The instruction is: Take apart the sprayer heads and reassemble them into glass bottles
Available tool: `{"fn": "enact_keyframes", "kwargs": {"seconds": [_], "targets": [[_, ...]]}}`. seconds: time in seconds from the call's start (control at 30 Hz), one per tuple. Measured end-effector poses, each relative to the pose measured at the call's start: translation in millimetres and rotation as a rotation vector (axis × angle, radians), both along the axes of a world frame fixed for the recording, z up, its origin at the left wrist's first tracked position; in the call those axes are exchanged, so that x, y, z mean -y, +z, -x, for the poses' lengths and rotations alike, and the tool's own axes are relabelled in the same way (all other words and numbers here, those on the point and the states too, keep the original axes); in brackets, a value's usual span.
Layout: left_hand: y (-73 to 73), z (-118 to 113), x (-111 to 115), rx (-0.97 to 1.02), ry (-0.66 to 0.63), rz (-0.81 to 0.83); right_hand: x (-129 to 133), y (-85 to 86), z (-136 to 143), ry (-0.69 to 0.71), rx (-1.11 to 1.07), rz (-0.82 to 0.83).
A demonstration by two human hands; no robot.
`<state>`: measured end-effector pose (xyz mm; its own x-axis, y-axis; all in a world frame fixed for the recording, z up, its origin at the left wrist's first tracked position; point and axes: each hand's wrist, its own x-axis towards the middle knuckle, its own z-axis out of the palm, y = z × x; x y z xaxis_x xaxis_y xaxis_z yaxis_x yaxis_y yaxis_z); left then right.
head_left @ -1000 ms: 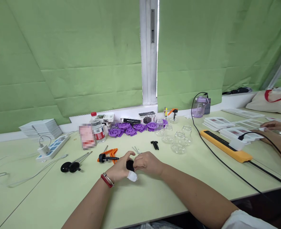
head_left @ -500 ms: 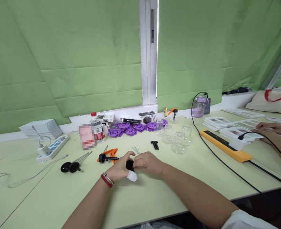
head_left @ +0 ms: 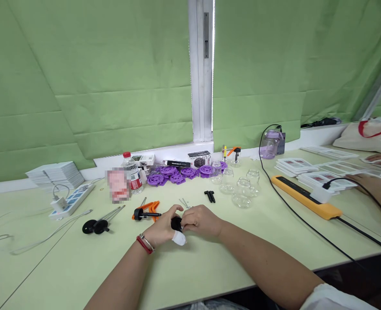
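Note:
Held between the thumb and fingers of my left hand [head_left: 161,227] is a small black round part [head_left: 176,223], partly covered by both hands. White wrapping covers the left thumb tip. My right hand [head_left: 202,220] meets it from the right, fingertips pinched at the part's edge; what they hold is hidden. Just left of my hands lie a black cap with a stem [head_left: 141,214] and orange handles [head_left: 153,208]. Beyond my fingers are thin metal pieces [head_left: 184,202], with small black parts [head_left: 210,196] to the right. Black discs with metal rods [head_left: 100,226] lie farther left.
Several clear glass jars [head_left: 242,198] stand at right behind my right arm. Purple wheel-shaped parts [head_left: 177,174] and a water bottle [head_left: 132,174] line the back. A yellow power strip [head_left: 306,198] with black cables lies right, near another person's hand [head_left: 367,185].
My right fingers have shifted very slightly at the black part; my left hand holds still. At far right, the other person's hands have moved apart, one farther back.

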<state>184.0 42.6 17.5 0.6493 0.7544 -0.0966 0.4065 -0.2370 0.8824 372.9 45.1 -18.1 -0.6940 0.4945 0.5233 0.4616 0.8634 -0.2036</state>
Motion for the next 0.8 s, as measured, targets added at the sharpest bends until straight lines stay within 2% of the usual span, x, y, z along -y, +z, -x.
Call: {"fn": "enact_keyframes", "kwargs": {"seconds": [0.2, 0.63, 0.8], "targets": [[-0.2, 0.0, 0.2, 0.008, 0.002, 0.008, 2.4, 2.5, -0.4, 0.012, 0.002, 0.001], [-0.7, 0.6, -0.9, 0.024, -0.016, -0.001, 7.9, 11.2, 0.5, -0.012, 0.017, 0.137], [-1.0, 1.4, -1.7, 0.012, -0.010, -0.011, 7.6, 9.4, 0.8, -0.028, -0.008, 0.159]]}}
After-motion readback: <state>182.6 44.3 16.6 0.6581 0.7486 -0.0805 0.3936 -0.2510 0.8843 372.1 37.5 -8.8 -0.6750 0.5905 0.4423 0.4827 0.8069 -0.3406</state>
